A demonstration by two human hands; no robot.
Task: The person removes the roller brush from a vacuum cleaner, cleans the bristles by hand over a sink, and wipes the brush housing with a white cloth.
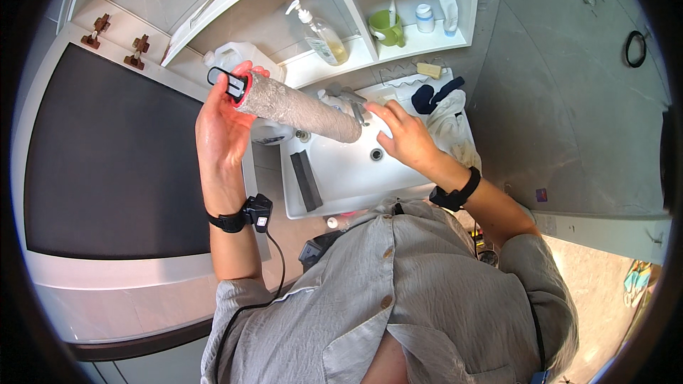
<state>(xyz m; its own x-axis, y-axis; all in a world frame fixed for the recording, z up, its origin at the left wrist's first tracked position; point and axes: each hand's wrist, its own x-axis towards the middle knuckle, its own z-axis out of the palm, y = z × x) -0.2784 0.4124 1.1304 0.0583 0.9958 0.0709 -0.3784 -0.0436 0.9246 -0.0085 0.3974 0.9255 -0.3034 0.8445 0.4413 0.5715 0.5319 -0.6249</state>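
My left hand [221, 122] grips the black end tab [229, 82] of a fuzzy grey cleaning roller [299, 106]. A red ring [245, 90] circles that end of the roller. The roller slants down to the right, its far end over a white washbasin [341, 170]. My right hand [403, 133] is to the right of that far end, apart from it, thumb and fingers spread. Its fingertips are close to the grey metal faucet [352, 98]; whether they touch it I cannot tell. Below the faucet is the basin's drain [376, 154].
A dark flat strip [307, 181] lies on the basin's left side. White cloth [448, 117], navy fabric [435, 96] and a soap bar [429, 70] are at the right. Shelves behind hold a pump bottle [325, 42] and green cup [385, 28]. A white jug [245, 58] stands behind my left hand.
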